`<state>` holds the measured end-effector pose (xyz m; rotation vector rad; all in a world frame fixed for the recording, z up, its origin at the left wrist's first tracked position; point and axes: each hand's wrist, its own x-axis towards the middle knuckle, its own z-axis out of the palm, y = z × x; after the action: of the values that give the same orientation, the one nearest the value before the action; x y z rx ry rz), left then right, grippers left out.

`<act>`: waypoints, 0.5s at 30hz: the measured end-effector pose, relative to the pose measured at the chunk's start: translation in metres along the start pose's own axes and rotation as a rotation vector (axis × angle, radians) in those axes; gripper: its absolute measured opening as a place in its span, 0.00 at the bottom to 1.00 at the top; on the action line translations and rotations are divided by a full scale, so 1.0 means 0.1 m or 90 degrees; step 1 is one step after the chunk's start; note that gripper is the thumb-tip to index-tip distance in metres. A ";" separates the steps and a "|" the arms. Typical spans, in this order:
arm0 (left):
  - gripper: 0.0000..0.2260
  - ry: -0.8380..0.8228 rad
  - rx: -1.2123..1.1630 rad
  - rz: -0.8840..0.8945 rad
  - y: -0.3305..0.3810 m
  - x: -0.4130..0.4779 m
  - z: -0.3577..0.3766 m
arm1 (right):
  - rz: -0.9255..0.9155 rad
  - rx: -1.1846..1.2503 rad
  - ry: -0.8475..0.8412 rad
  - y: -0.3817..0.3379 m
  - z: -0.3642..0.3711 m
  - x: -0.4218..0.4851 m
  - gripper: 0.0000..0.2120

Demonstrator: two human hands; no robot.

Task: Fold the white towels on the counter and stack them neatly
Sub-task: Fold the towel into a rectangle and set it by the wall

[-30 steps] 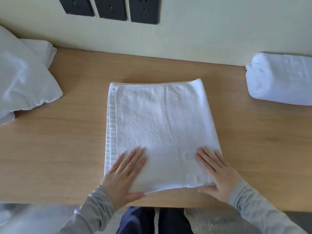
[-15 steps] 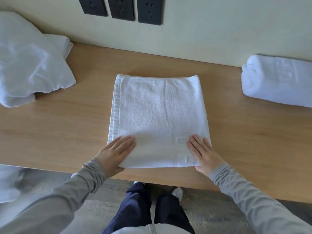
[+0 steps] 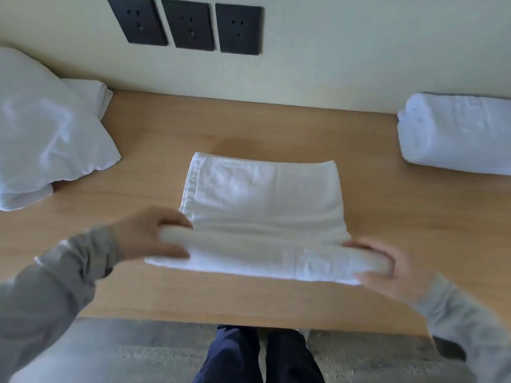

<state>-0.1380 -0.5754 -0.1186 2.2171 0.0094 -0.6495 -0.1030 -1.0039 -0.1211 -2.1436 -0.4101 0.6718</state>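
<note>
Gripping towel [image 3: 262, 205]'s blurred near edge: left hand [image 3: 143, 239], right hand [image 3: 387, 268].

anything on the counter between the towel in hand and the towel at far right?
No. In the head view, only bare counter lies between the held towel and the far-right towel.

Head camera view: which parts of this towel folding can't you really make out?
Centre towel, head view: near edge blurred, so rolled or folded over cannot be told; its embossed mark is unreadable.
Left hand and right hand, head view: blurred; fingers partly hidden by the towel they grip.
Loose white pile, head view: cut off by the left edge; piece count unclear.
Rolled towel, head view: cut off by the right edge.
</note>
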 end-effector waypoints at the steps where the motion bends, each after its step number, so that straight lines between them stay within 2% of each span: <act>1: 0.15 0.018 -0.032 -0.007 0.03 0.11 -0.14 | -0.016 0.032 0.046 -0.07 -0.11 0.13 0.20; 4: 0.12 0.109 -0.112 -0.052 0.10 0.55 -0.45 | -0.023 0.147 0.221 -0.21 -0.29 0.68 0.17; 6: 0.11 0.169 -0.202 -0.091 0.05 0.88 -0.52 | 0.041 0.246 0.355 -0.18 -0.29 1.11 0.12; 8: 0.09 0.246 -0.241 -0.137 -0.03 1.19 -0.49 | 0.100 0.283 0.438 -0.08 -0.26 1.51 0.06; 10: 0.13 0.319 -0.253 -0.225 -0.16 1.46 -0.42 | 0.144 0.267 0.461 0.05 -0.22 1.82 0.10; 12: 0.22 0.354 -0.303 -0.312 -0.28 1.65 -0.34 | 0.196 0.239 0.451 0.19 -0.17 2.03 0.16; 15: 0.22 0.384 -0.272 -0.323 -0.38 1.82 -0.26 | 0.273 0.209 0.423 0.39 -0.10 2.17 0.24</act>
<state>0.0235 -0.5676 -0.2143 1.9061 0.9503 -0.1812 0.0793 -0.9243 -0.2166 -1.9989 0.4938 0.1948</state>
